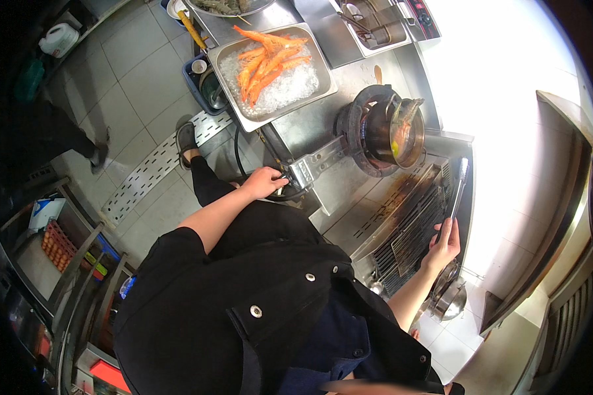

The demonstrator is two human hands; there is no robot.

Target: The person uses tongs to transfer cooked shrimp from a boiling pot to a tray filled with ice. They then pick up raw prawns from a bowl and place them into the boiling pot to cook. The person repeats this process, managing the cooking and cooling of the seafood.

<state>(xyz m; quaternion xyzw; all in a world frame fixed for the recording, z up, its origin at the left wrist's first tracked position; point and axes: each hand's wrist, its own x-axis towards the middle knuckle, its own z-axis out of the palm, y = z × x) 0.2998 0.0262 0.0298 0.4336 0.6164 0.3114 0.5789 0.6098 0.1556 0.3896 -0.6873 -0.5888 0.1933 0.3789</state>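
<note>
My left hand (264, 182) has its fingertips on the control knob (286, 178) at the front end of a gas burner (348, 131). My right hand (444, 242) holds metal tongs (459, 190), pointing away from me beside the grill. A small metal pot (381, 131) stands on the burner, where a blue flame shows. Inside it are a greyish-orange shrimp and something yellow-green; the rest of its contents cannot be made out. Left of the burner, orange shrimp (267, 64) lie on crushed ice (296, 89) in a steel tray (247, 123).
A grill with wire racks (405, 237) lies right of my body, metal pots (449, 301) beyond it. A bowl of grey shrimp (227, 7) and a blue basin (192, 86) are near the tray. Another person's leg (74, 133) shows at left.
</note>
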